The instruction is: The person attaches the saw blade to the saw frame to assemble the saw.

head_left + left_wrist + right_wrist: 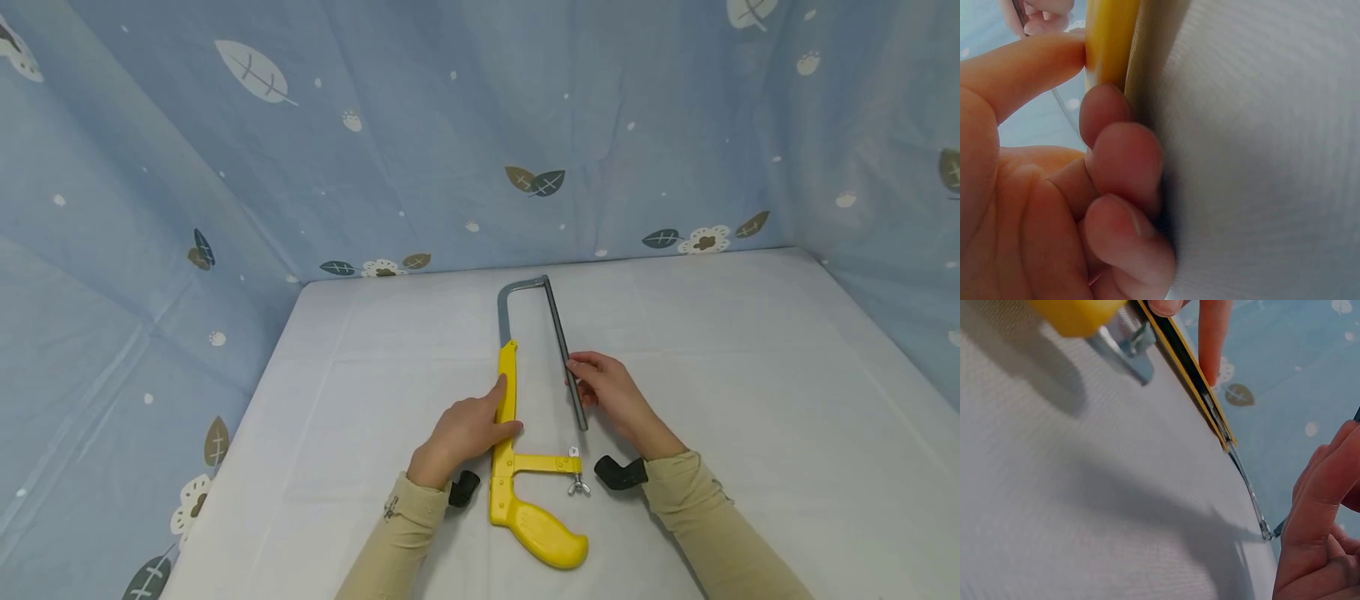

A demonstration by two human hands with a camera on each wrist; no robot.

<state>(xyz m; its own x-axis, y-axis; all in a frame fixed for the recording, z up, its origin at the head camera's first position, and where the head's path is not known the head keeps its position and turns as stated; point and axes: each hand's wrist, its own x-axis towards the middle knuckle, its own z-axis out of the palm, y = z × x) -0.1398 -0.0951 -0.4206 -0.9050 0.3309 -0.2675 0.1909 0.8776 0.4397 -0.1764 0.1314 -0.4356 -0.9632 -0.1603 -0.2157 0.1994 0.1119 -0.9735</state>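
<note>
A hacksaw with a yellow frame point(508, 358) and yellow handle point(542, 532) lies on the white cloth, its grey front bow point(504, 312) pointing away from me. My left hand point(463, 432) grips the frame's back, thumb on one side and curled fingers point(1125, 159) on the other. Between thumb and fingertips, my right hand point(613, 398) pinches the dark grey blade point(558, 327) near its close end. The blade's far end meets the tip of the bow. Its near end sits apart from the yellow crossarm point(540, 463), which carries a silver wing nut point(578, 486).
A white cloth point(360, 400) covers the table. Blue curtains point(420, 125) with leaf and flower prints stand behind it and at both sides. Black pieces point(465, 489) show at both wrists, beside the beige sleeves point(712, 517).
</note>
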